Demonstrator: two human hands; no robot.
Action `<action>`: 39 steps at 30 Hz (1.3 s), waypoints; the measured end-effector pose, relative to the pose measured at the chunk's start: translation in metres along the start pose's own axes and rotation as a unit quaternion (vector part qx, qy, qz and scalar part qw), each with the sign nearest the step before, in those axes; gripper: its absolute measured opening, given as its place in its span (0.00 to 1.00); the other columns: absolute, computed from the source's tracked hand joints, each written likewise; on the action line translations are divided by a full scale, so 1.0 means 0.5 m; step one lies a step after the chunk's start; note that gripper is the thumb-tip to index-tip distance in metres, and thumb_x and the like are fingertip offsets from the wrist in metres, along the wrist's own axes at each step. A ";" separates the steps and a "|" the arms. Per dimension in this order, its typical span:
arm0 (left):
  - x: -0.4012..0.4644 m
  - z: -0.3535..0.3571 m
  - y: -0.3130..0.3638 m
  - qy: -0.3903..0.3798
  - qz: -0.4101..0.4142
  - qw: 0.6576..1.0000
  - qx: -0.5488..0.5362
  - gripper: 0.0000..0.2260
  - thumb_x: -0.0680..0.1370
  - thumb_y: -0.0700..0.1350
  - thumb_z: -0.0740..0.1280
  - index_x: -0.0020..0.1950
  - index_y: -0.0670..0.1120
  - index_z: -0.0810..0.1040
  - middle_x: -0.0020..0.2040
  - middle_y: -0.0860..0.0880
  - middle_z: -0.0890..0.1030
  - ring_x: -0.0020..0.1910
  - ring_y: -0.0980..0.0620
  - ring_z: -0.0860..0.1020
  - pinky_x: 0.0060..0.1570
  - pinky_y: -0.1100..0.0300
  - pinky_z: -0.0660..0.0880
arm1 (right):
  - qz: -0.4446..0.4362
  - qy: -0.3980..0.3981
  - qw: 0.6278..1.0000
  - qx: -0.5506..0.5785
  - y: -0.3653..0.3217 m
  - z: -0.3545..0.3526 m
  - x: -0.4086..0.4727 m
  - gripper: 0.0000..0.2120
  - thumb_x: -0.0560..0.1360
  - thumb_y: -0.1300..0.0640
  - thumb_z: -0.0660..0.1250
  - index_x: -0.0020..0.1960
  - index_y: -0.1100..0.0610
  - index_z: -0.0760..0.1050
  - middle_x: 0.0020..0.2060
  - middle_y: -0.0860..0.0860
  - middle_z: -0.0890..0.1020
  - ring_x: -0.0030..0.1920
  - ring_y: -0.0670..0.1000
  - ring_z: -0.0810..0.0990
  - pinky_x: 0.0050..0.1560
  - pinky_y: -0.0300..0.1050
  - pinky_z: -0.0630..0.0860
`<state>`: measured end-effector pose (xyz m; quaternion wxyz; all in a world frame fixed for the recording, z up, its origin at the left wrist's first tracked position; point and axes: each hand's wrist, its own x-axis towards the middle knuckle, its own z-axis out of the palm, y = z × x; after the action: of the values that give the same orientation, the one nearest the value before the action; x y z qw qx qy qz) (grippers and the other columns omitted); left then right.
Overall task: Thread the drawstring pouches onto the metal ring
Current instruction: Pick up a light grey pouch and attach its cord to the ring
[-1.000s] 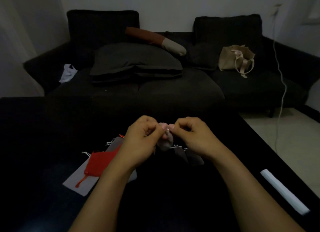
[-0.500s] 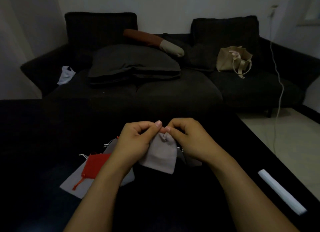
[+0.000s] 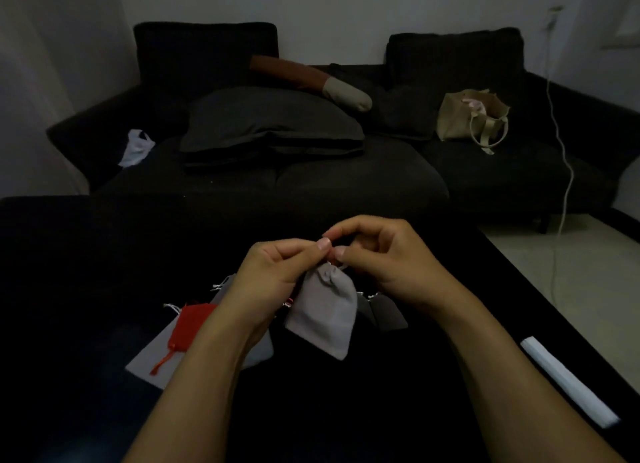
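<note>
Centrally, above the black table (image 3: 104, 255), a grey drawstring pouch (image 3: 323, 308) is held up by its gathered neck: the top is pinched by the left hand (image 3: 277, 272) w/ thumb and forefinger, and a pale loop at the neck is pinched by the right hand (image 3: 384, 258); whether that loop is cord or the metal ring cannot be told, too small and dim. The pouch is drawn closed, contents not visible. On the table, approx. 5 more pouches are counted: 1 red pouch (image 3: 188, 327) lying on 1 flat pale-grey pouch (image 3: 156, 358), 1 grey one (image 3: 227, 284) partly hidden behind the left wrist, and 2 dark grey ones (image 3: 384, 312) under the right hand. One white strip (image 3: 568, 381) is seen near the table's right edge. On the dark sofa (image 3: 346, 178) behind, 1 beige tote bag (image 3: 471, 116) is stood open, something pinkish showing at its mouth.
</note>
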<state>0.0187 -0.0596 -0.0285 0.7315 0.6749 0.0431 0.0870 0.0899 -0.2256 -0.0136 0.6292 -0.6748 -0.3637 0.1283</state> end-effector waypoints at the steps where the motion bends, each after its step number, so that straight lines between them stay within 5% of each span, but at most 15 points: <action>1: -0.004 -0.001 0.003 -0.010 0.012 0.999 0.032 0.11 0.70 0.48 0.70 0.44 0.43 0.86 0.41 0.44 0.86 0.42 0.52 0.83 0.47 0.57 0.78 | -0.002 -0.015 1.000 -0.019 0.002 -0.001 -0.001 0.09 0.75 0.66 0.70 0.54 0.61 0.82 0.33 0.63 0.78 0.35 0.54 0.76 0.41 0.41 0.75; 8: -0.013 -0.008 0.002 -0.056 0.060 0.978 0.194 0.09 0.80 0.40 0.64 0.51 0.42 0.85 0.46 0.43 0.86 0.50 0.45 0.83 0.53 0.50 0.79 | -0.013 0.016 0.991 -0.131 0.011 -0.004 -0.001 0.04 0.71 0.64 0.75 0.46 0.59 0.85 0.30 0.59 0.82 0.29 0.45 0.76 0.33 0.37 0.72; 15: -0.019 -0.018 0.004 -0.072 0.047 0.965 0.247 0.08 0.80 0.40 0.65 0.52 0.44 0.85 0.46 0.47 0.86 0.49 0.53 0.84 0.49 0.60 0.80 | -0.007 -0.020 0.980 -0.197 0.021 0.001 0.004 0.03 0.71 0.62 0.75 0.43 0.56 0.83 0.26 0.49 0.77 0.28 0.42 0.72 0.32 0.36 0.69; 18: -0.022 -0.027 0.007 -0.082 0.026 0.962 0.260 0.07 0.78 0.41 0.67 0.51 0.45 0.86 0.45 0.49 0.87 0.48 0.55 0.84 0.49 0.61 0.80 | 0.007 -0.050 0.980 -0.195 0.018 -0.003 0.001 0.02 0.71 0.61 0.75 0.44 0.56 0.83 0.28 0.56 0.78 0.29 0.44 0.73 0.34 0.38 0.71; 22: -0.027 -0.019 0.017 -0.042 0.008 0.989 0.139 0.07 0.75 0.39 0.69 0.49 0.39 0.85 0.45 0.42 0.86 0.46 0.52 0.84 0.49 0.63 0.80 | 0.020 -0.030 0.997 -0.075 0.005 0.006 -0.003 0.03 0.73 0.63 0.72 0.43 0.62 0.79 0.27 0.57 0.76 0.28 0.49 0.71 0.31 0.37 0.68; 27: -0.032 -0.001 0.034 -0.025 -0.013 0.998 -0.062 0.09 0.69 0.43 0.68 0.44 0.40 0.84 0.39 0.44 0.85 0.37 0.54 0.82 0.38 0.65 0.79 | 0.089 0.000 0.992 0.089 -0.006 0.011 0.002 0.14 0.78 0.59 0.63 0.34 0.52 0.76 0.23 0.49 0.71 0.22 0.44 0.62 0.24 0.36 0.54; 29: -0.031 -0.001 0.033 -0.028 -0.019 0.997 -0.065 0.08 0.68 0.44 0.69 0.42 0.42 0.86 0.39 0.44 0.85 0.37 0.53 0.82 0.38 0.64 0.79 | 0.059 -0.015 0.991 0.122 -0.011 0.011 -0.001 0.04 0.75 0.58 0.67 0.42 0.53 0.79 0.26 0.49 0.74 0.23 0.43 0.67 0.23 0.35 0.59; 32: -0.031 -0.005 0.029 -0.036 -0.020 0.998 -0.037 0.08 0.69 0.44 0.69 0.42 0.43 0.86 0.41 0.43 0.85 0.40 0.52 0.83 0.41 0.63 0.80 | -0.002 -0.021 0.995 0.102 -0.008 0.010 -0.004 0.10 0.71 0.63 0.70 0.53 0.58 0.82 0.30 0.52 0.79 0.30 0.43 0.76 0.32 0.33 0.72; 36: -0.031 -0.010 0.027 -0.036 -0.017 0.999 0.023 0.09 0.70 0.45 0.69 0.43 0.42 0.85 0.40 0.44 0.85 0.40 0.53 0.83 0.40 0.63 0.79 | -0.032 -0.034 0.999 0.020 -0.006 -0.003 -0.001 0.06 0.73 0.69 0.69 0.50 0.68 0.81 0.39 0.59 0.85 0.41 0.50 0.84 0.44 0.39 0.79; 39: -0.026 -0.008 0.020 -0.024 -0.022 0.998 0.059 0.09 0.71 0.46 0.70 0.45 0.42 0.86 0.43 0.42 0.86 0.44 0.51 0.84 0.47 0.59 0.79 | -0.028 -0.042 0.995 -0.083 -0.005 -0.004 0.000 0.04 0.76 0.67 0.67 0.48 0.64 0.81 0.37 0.52 0.84 0.39 0.44 0.82 0.43 0.36 0.76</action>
<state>0.0047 -0.0574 -0.0197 0.6927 0.7179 0.0454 0.0519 0.0905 -0.2271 -0.0110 0.5586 -0.7083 -0.4179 0.1078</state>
